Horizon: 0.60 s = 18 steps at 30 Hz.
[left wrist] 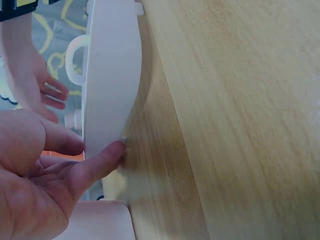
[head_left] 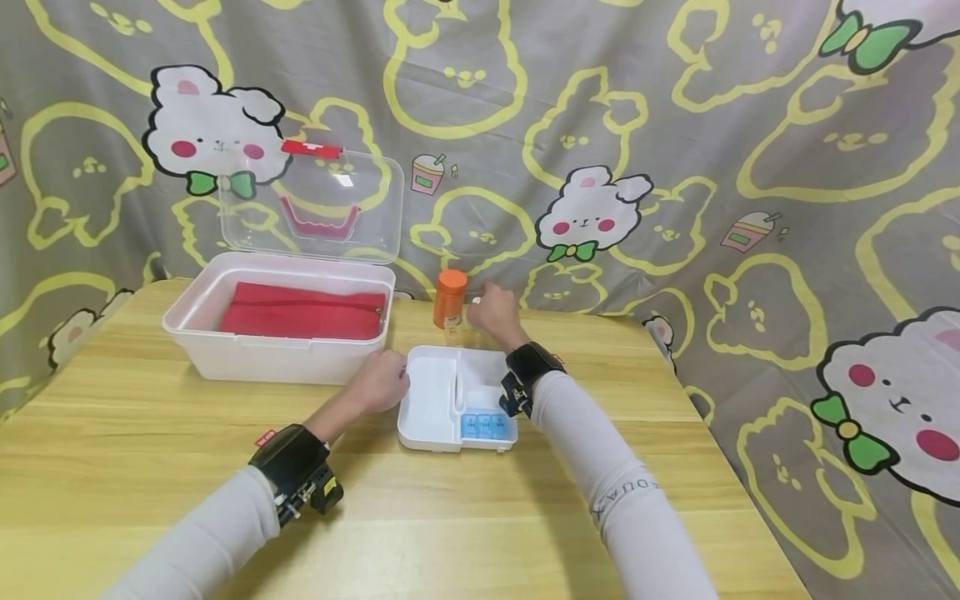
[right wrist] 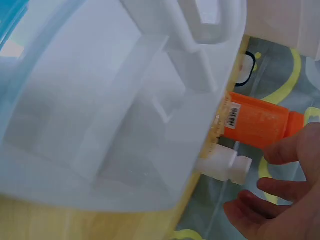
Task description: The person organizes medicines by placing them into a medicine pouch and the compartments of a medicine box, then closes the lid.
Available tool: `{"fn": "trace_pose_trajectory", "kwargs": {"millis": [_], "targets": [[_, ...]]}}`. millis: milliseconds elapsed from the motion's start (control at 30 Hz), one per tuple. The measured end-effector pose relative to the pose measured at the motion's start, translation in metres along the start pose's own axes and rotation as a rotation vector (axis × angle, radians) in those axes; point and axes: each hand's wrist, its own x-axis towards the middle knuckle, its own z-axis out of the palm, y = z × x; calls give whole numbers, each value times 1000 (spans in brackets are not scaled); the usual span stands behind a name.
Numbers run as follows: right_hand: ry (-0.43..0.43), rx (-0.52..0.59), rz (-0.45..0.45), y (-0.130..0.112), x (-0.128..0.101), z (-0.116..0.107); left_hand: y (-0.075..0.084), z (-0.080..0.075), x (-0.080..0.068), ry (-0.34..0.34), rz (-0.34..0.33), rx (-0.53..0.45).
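The left hand (head_left: 381, 382) pinches a white case (head_left: 431, 393). The right hand (head_left: 497, 314), empty, fingers parted, is near a white bottle (right wrist: 217, 162) and barcoded orange bottle (right wrist: 260, 122).

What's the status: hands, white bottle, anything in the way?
Left hand pinches white case. Right hand near white bottle, not gripping. Orange bottle stands beside it.

You're wearing pale grey long sleeves: left sleeve (head_left: 202, 533) is looking plain, right sleeve (head_left: 645, 533) is carrying dark lettering (head_left: 630, 490) round the forearm, not fully readable. Both wrists are sporting chunky black straps, left strap (head_left: 291, 457) and right strap (head_left: 536, 362), each showing a red tag (head_left: 266, 437). Small black camera modules (head_left: 327, 497) are hanging off both, the left one showing a yellow patch (head_left: 331, 484).
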Motion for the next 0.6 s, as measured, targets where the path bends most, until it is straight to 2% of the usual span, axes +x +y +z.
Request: {"fn": "trace_pose_trajectory", "kwargs": {"millis": [200,367,600], "targets": [[-30,-79,-53,5,-1,11,0,0,1,-14,-9,-11],[23,1,-33,7,1,16,1,0,1,-10,-6,-15],[43,-10,-7,11,4,17,1,0,1,33,40,43]]}}
